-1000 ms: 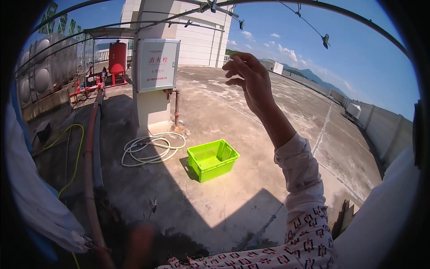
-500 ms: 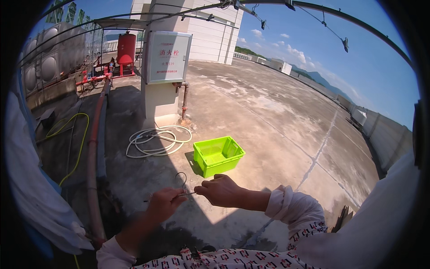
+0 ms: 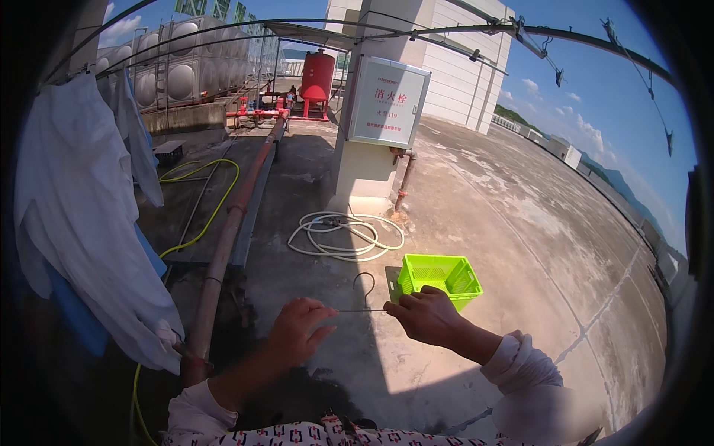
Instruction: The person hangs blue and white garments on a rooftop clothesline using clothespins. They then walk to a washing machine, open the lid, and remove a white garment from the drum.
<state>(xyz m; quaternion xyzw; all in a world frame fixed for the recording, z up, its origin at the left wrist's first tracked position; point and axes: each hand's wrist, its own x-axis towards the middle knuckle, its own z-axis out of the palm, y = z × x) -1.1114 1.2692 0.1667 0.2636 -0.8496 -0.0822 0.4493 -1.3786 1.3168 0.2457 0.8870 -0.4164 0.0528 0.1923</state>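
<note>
My right hand is closed around one end of a thin metal clothes hanger. The hanger's bar runs level to the left, and its curved hook stands up from it. My left hand is at the bar's other end, thumb and fingers apart. Its fingertips lie at or very near that end; whether they touch it I cannot tell. Just beyond my right hand, a bright green plastic basket sits on the concrete, with its near side partly hidden by the hand.
White clothes hang at the left. A rusty pipe and a yellow hose run along the floor there. A coiled pale hose lies before a pillar bearing a white cabinet. A red tank stands farther back.
The view has swung left, so the scene sits farther right and more hanging clothes show. My left hand's fingers have opened from the hanger's bar. My right hand keeps its grip.
</note>
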